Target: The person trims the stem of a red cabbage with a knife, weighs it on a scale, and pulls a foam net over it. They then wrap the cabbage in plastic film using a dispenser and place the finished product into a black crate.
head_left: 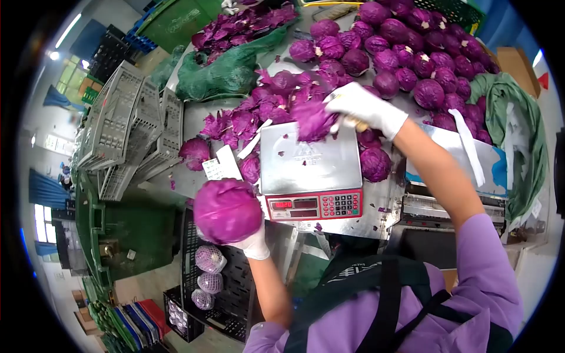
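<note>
White gloves cover both our hands. Our left hand [253, 242] holds up a whole purple cabbage [228, 210], its fingers opened wide to the girth of the head and mostly hidden behind it; the cabbage hangs clear of the surface [350, 227], in front of the left end of the scale [312, 206] and partly above a black crate [238, 288]. Our right hand [362, 109] is over the far part of the scale's steel plate [312, 167], with its fingers closed on a loose purple leaf [315, 122]; leaf and fingertips are blurred, so we cannot tell how tightly they are pinched. Small purple scraps lie on the plate, and red digits glow on the display [283, 205], too small for us to read surely. Beyond the scale we see a heap of torn leaves [271, 106], and just left of the plate a white keypad-like piece [221, 166] lies near two more heads. Whole cabbages [428, 94] are piled at the far right, beside a green cloth [521, 129]. At the far left, a green net bag [215, 79] is bunched against more leaves [241, 32]. Inside the black crate, net-wrapped cabbages [210, 259] sit in a row.
</note>
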`<state>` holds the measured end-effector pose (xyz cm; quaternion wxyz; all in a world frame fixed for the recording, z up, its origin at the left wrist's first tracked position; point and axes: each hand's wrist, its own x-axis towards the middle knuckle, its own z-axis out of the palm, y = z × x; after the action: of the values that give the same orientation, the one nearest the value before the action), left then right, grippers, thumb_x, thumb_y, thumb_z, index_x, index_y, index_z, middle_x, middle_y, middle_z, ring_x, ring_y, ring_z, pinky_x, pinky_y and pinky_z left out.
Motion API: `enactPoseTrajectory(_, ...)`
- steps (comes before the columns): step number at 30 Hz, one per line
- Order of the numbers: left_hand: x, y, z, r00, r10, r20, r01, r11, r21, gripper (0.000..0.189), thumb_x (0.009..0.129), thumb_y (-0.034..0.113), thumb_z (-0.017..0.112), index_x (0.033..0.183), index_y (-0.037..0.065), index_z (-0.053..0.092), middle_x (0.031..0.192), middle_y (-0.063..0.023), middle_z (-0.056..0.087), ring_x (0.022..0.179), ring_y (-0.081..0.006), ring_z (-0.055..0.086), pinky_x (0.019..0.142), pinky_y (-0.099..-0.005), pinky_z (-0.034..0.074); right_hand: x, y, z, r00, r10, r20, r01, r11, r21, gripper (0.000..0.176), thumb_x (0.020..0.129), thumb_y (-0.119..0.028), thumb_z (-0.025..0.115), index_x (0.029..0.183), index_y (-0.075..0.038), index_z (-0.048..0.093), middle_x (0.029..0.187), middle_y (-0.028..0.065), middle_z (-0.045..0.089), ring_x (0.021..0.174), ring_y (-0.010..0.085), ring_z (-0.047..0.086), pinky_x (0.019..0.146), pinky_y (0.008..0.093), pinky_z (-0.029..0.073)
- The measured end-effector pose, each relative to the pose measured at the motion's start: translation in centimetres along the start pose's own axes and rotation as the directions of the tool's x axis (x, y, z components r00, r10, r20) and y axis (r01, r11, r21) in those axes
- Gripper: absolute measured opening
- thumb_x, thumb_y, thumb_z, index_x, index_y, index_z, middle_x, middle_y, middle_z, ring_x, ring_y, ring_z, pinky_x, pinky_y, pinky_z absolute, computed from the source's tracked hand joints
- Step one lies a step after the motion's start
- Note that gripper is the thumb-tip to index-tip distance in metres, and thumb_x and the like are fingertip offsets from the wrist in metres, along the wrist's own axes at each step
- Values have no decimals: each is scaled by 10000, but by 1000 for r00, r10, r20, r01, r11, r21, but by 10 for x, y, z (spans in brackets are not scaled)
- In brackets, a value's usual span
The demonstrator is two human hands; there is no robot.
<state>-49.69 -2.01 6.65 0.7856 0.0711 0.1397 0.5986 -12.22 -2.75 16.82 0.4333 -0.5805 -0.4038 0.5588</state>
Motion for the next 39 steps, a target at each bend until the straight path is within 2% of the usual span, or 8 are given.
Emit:
enactPoseTrajectory(1,1,8,2,999,4,-47,-7,998,-62,941,660,447,843,1446,154,417,1420,-96,486,1326,-299,440,997,-353,509,2,-8,-2,990,-1,-142,-17,992,-128,255,896,-169,609,1062,23,629,742,161,704,350,40,423,307,216,286)
enactPoseTrajectory(3,18,26,-31,889,-190,417,325,903,-281,908,723,400,808,1473,130,373,1454,-89,452,1273,-322,501,833,-305,575,19,-15,-7,990,-33,-139,12,989,-150,314,894,-216,637,1102,18,621,758,130,706,406,26,468,337,207,297)
enactPoseTrajectory(7,19,2,16,885,-208,417,381,837,-392,834,783,364,774,1469,125,365,1466,-101,434,1239,-373,521,792,-401,607,57,-8,28,863,-470,-184,293,765,-574,600,868,-350,708,1279,67,579,947,130,704,748,125,665,637,261,512)
enactPoseTrajectory(13,16,-31,17,887,-332,320,451,773,-446,957,731,494,801,1467,78,353,1471,-149,414,1289,-327,496,864,-385,608,0,-11,134,911,-324,255,336,942,-2,425,900,-240,714,1215,29,617,962,58,679,674,82,612,661,221,511)
enactPoseTrajectory(18,2,-48,39,882,-438,176,470,785,-403,1023,731,507,811,1496,79,284,1520,-169,329,1383,-348,381,1014,-467,518,-8,18,118,991,-125,55,121,990,75,361,926,-254,682,1192,-12,655,776,41,690,519,46,566,402,194,373)
enactPoseTrajectory(29,-25,-94,50,887,-453,91,458,888,-44,865,838,520,713,1502,156,296,1494,-163,356,1355,-396,406,1063,-550,454,-68,70,70,979,16,-203,-6,999,49,298,922,-285,665,1067,-26,681,684,48,676,442,50,513,402,196,372)
enactPoseTrajectory(32,-19,-94,49,974,-228,-9,222,938,267,827,826,460,744,1480,153,341,1461,-148,391,1338,-337,434,1035,-565,478,-102,89,49,941,-7,-338,74,980,187,278,937,-265,655,1048,-10,671,842,56,705,529,74,583,429,202,413)
enactPoseTrajectory(39,3,-106,61,971,160,179,-218,278,935,889,739,163,848,1431,53,301,1402,-189,364,1266,-294,443,1088,-395,378,-172,135,9,858,25,-514,43,992,120,263,931,-71,507,1168,29,560,874,76,675,581,81,588,456,216,437)
